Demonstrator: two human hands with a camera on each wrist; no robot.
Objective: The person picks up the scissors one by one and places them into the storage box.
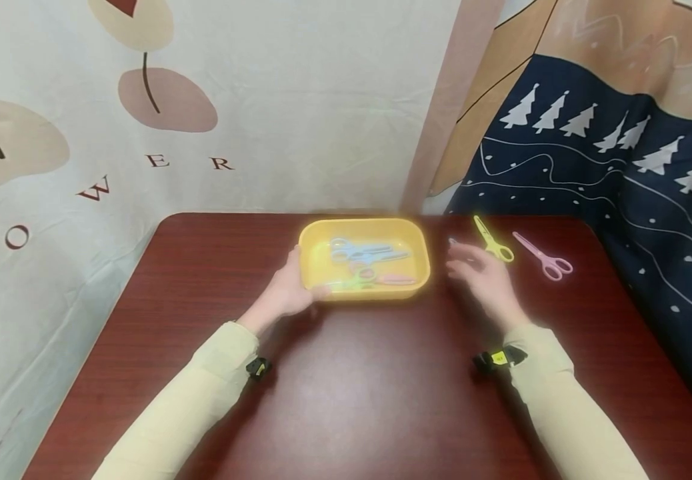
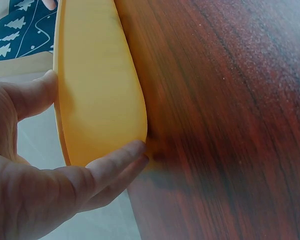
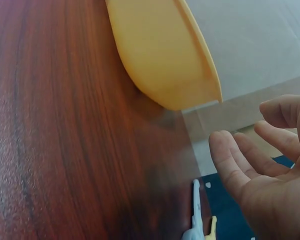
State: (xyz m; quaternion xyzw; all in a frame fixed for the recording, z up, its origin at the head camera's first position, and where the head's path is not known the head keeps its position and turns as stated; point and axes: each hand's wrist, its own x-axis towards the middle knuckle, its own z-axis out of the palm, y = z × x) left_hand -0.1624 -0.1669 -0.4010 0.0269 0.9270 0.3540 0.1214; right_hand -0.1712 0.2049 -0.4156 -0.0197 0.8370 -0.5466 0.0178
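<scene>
A yellow plastic bin (image 1: 365, 293) stands near the table's far edge with several pairs of scissors in it: blue scissors (image 1: 370, 253), green scissors (image 1: 346, 281) and pink scissors (image 1: 395, 279). My left hand (image 1: 288, 285) grips the bin's left end; in the left wrist view the thumb is at the rim and the fingers lie low against the wall. To the right of the bin, my right hand (image 1: 483, 272) holds nothing, its fingers loosely bent and apart from the bin. Light blue scissors (image 3: 195, 215) lie beside that hand, mostly hidden by it in the head view.
Beyond the right hand lie yellow scissors (image 1: 493, 243) and pink scissors (image 1: 543, 257) on the dark red wooden table (image 1: 370, 393). A pale printed cloth (image 1: 322, 133) hangs behind the table, and a dark blue cloth with white trees (image 1: 562, 173) at the right.
</scene>
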